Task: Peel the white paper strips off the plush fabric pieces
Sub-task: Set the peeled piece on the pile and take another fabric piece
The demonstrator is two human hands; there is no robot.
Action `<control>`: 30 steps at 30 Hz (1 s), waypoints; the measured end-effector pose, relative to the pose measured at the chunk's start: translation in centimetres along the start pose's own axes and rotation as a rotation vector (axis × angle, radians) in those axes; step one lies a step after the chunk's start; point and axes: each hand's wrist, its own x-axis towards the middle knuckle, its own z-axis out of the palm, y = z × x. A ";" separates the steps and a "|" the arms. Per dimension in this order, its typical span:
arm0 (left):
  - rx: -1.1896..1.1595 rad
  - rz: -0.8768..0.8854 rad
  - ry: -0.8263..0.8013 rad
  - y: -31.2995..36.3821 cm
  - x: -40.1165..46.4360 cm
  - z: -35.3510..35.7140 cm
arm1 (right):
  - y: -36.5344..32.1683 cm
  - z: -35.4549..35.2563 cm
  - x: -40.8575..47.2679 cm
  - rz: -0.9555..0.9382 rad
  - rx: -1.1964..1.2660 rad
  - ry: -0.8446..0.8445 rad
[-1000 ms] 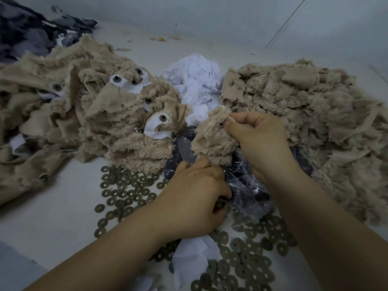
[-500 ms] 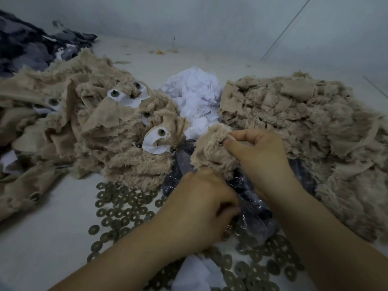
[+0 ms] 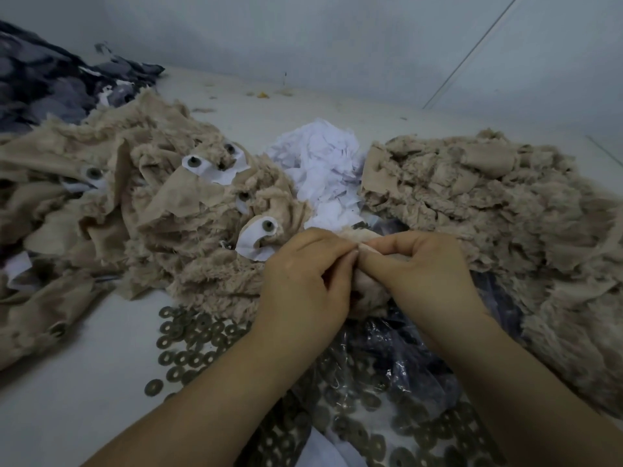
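A small tan plush piece [image 3: 369, 291] is held between both hands at the centre. My left hand [image 3: 305, 284] and my right hand [image 3: 418, 267] meet fingertip to fingertip on its top edge and pinch it; most of the piece is hidden by them. To the left lies a heap of tan plush pieces [image 3: 141, 210] that carry white paper strips [image 3: 256, 241] with round metal studs. A second heap of tan plush pieces [image 3: 499, 210] without paper lies to the right.
A pile of crumpled white paper [image 3: 323, 166] sits behind the hands. Many flat metal washers [image 3: 192, 345] are scattered on the white table, some on a clear plastic bag [image 3: 397, 365]. Dark patterned fabric [image 3: 50, 79] lies at the far left, near the wall.
My left hand rose from the washers by the bag to the plush piece and now pinches it beside my right hand. The camera has tilted downward.
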 end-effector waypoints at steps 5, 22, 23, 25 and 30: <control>-0.034 0.004 0.029 -0.2 -0.5 -0.5 | 0.0 0.1 -0.2 0.012 0.030 -0.058; -0.015 0.072 -0.116 -0.6 -1.0 -0.9 | -0.2 0.2 -0.4 0.080 0.108 -0.079; -0.052 0.049 -0.125 -0.5 -0.9 -1.0 | -0.2 0.2 -0.3 0.092 0.123 -0.081; -0.164 -0.026 -0.113 -0.4 -0.7 -1.1 | -0.2 0.1 -0.3 0.098 0.131 -0.093; -0.358 -0.233 -0.094 -0.7 -0.3 -1.2 | -0.1 0.5 -0.5 0.022 0.098 -0.110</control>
